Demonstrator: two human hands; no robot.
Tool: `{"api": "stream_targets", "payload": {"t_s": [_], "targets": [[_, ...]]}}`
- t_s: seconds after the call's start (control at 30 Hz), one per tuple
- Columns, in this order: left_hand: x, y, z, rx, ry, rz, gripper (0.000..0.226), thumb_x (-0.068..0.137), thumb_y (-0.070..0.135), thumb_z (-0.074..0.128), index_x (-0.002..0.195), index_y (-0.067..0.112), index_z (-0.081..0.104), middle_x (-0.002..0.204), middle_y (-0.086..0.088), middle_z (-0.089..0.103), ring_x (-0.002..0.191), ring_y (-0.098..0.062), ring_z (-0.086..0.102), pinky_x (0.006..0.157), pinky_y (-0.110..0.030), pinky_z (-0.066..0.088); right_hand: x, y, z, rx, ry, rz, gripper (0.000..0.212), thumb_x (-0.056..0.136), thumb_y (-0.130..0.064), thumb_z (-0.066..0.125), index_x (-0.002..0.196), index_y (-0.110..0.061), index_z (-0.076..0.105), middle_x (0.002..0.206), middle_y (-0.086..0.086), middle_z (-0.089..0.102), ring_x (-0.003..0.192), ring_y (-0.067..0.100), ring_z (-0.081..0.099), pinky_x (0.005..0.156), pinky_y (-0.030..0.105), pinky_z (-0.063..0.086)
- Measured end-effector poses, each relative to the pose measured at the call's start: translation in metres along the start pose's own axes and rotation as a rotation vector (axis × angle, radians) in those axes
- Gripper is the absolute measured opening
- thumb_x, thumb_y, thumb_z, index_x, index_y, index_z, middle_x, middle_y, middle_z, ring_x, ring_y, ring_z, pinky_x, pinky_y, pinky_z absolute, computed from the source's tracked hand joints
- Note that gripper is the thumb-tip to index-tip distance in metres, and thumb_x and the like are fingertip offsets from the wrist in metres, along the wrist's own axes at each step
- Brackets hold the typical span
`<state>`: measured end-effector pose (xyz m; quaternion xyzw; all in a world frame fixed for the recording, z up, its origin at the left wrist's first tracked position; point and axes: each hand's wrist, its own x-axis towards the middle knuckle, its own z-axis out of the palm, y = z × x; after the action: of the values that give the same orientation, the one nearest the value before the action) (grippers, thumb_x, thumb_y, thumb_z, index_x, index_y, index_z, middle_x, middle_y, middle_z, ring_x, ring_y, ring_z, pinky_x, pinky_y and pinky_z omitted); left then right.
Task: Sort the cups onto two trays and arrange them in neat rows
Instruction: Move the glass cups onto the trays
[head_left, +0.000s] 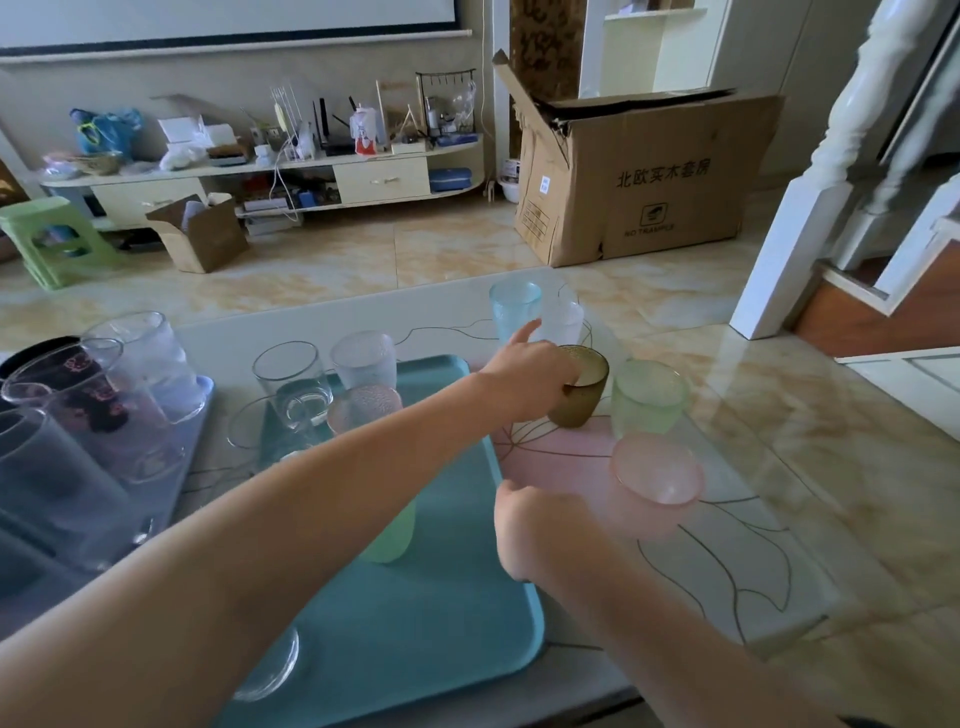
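L hand (530, 366) pinches amber cup (582, 387) rim, upright, just right of teal tray (457, 597); R hand (540, 530) nearer tray, loosely curled, holds nothing.

on the surface (727, 545) before me two trays lie side by side: the near tray (415, 623) in the middle, the left tray (202, 395) beside it at the left edge. the left tray is crowded with glasses (93, 415). at the near tray's far end stand three cups (332, 379), with another cup (389, 540) nearer me, partly behind my left arm. right of the near tray, on the bare surface, five cups (649, 395) stand in a loose line running away from me. my left grip (535, 374) reaches across the tray to the middle one; my right grip (540, 530) rests by the tray's right rim. a box (639, 176) sits on the floor beyond.
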<state>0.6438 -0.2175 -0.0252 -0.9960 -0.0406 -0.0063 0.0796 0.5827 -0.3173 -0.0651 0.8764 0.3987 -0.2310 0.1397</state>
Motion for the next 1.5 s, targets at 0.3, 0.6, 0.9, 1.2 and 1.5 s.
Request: {"api": "stream_targets", "payload": {"t_s": [0.3,0.6,0.9,1.2,1.5], "targets": [[-0.083,-0.040,-0.080,-0.245,0.166,-0.004,0.007,0.090,0.019,0.055,0.090,0.016,0.061,0.090,-0.002,0.069,0.092,-0.015,0.060,0.119,-0.034,0.003,-0.009,0.005,0.001,0.016,0.032,-0.045,0.056,0.086,-0.005,0.046,0.138,-0.002,0.024,0.129,0.012,0.052,0.115,0.032,0.053,0.080,0.036,0.038],[-0.232,-0.015,-0.083,-0.177,0.030,0.072,0.014,0.087,0.034,0.052,0.087,0.025,0.062,0.085,0.011,0.065,0.092,-0.005,0.053,0.109,-0.038,0.035,-0.016,-0.001,-0.007,0.000,-0.018,-0.051,0.052,0.085,-0.005,0.054,0.134,-0.004,0.037,0.131,0.012,0.049,0.117,0.031,0.052,0.095,0.039,0.046],[-0.260,-0.001,-0.034,-0.006,-0.180,0.051,0.016,0.091,0.027,0.044,0.100,0.024,0.057,0.104,0.007,0.062,0.110,-0.012,0.049,0.115,-0.020,-0.009,-0.026,-0.009,-0.010,-0.109,-0.017,-0.016,0.039,0.085,-0.002,0.050,0.125,-0.001,0.050,0.119,0.012,0.060,0.106,0.028,0.062,0.079,0.035,0.049],[-0.264,-0.002,-0.021,0.002,-0.275,0.088,0.011,0.088,0.025,0.050,0.098,0.024,0.056,0.108,0.006,0.060,0.117,-0.013,0.048,0.115,-0.022,-0.004,-0.031,-0.006,-0.009,-0.067,0.002,-0.027,0.045,0.086,0.000,0.045,0.130,0.000,0.037,0.121,0.014,0.055,0.103,0.031,0.061,0.065,0.032,0.041],[-0.245,-0.018,-0.059,-0.244,-0.367,0.080,0.027,0.085,0.029,0.061,0.111,0.023,0.059,0.111,0.011,0.063,0.107,-0.002,0.053,0.115,-0.020,0.017,-0.030,-0.004,-0.007,-0.036,0.013,-0.022,0.045,0.088,-0.004,0.047,0.131,-0.003,0.038,0.126,0.011,0.054,0.110,0.030,0.058,0.074,0.033,0.043]]}}
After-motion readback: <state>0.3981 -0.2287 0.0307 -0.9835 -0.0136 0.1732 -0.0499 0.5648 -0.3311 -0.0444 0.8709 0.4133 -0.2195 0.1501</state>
